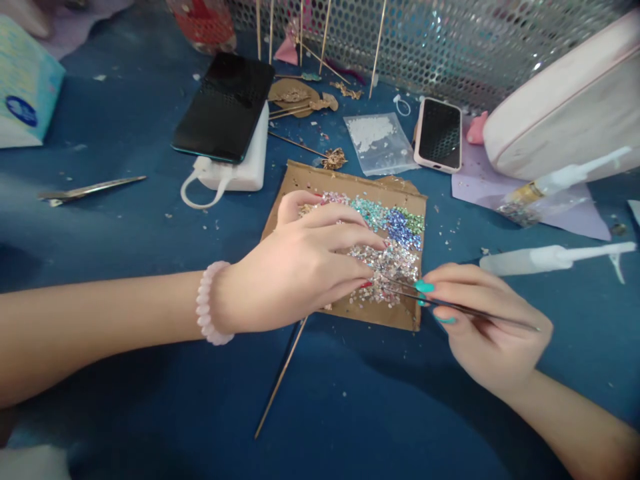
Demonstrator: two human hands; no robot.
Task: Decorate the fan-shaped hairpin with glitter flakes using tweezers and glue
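The cardboard piece (350, 179) lies at the middle of the frame on the blue table (350, 413), and its upper right and centre carry a spread of small glittering chips (395, 230): pinkish, teal, blue and green bands along the top, a silver patch below them. They look loose rather than fixed, though that is hard to tell. The lower and left margins of the card show bare brown, so by the look of it the surface is only partly covered. The left hand (300, 267), a pale bead bracelet (207, 303) at its wrist, rests on the card with fingers bent down over the chips. A thin wooden skewer (280, 380) runs out from beneath it toward the lower left; whether the hand grips it cannot be told. The right hand (480, 333) pinches slim tweezers (450, 305), tips aimed into the silver patch. Further out lie two glue applicators (550, 257) at right, a small plastic bag (377, 140) and a phone (439, 133) above, and spare tweezers (90, 190) at left.
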